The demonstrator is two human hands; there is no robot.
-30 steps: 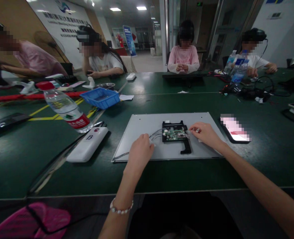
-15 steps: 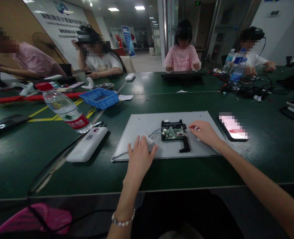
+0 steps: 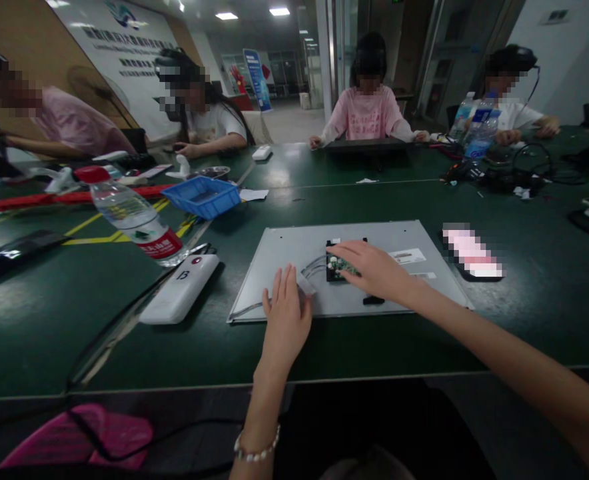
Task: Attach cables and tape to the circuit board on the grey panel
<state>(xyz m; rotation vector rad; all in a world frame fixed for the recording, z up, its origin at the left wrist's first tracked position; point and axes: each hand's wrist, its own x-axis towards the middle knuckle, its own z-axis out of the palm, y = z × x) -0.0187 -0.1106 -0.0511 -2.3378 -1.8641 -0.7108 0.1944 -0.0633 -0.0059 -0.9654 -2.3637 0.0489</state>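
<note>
A grey metal panel (image 3: 284,250) lies flat on the green table (image 3: 324,347) in front of me. A black frame with a green circuit board (image 3: 335,264) sits at the panel's middle, with pale wires (image 3: 314,267) running off to its left. My left hand (image 3: 287,313) lies flat on the panel's near left part, fingers stretched out beside the wires. My right hand (image 3: 369,267) rests over the circuit board and covers most of it, fingers extended toward the left. A white label (image 3: 407,255) shows on the panel to the right of that hand.
A phone (image 3: 470,252) lies right of the panel. A white power bank (image 3: 179,288), a tilted water bottle (image 3: 134,217) and a blue tray (image 3: 202,195) are to the left. A pink bag (image 3: 79,443) sits at the near edge. Several people work across the table.
My right hand has moved left from the panel's right side onto the circuit board, uncovering the white label. My left hand has gone from curled to flat on the panel.
</note>
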